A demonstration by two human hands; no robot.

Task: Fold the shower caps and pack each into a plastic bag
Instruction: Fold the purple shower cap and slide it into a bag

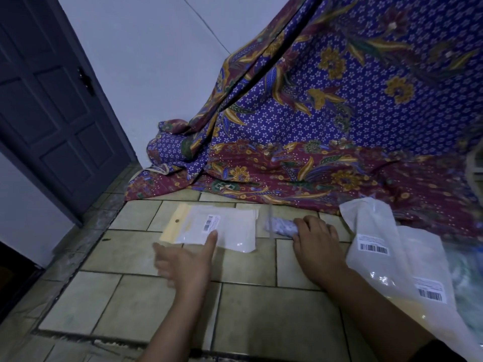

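Observation:
A folded shower cap point(280, 227), rolled into a small blue-white patterned bundle, lies on the tiled floor inside a clear plastic sleeve. My right hand point(315, 240) rests over its right end, fingers curled on it. A flat plastic bag point(222, 227) with a barcode label and a yellowish header strip lies to the left on the tiles. My left hand point(188, 259) is spread, its index finger stretched out and touching that bag's near edge; the hand is motion-blurred.
More plastic bags point(379, 241) with barcode labels are piled at the right, over a pale bluish bundle point(467, 278). A purple and maroon batik cloth point(326, 121) drapes across the back. A dark door point(52, 105) stands at the left beside the wall.

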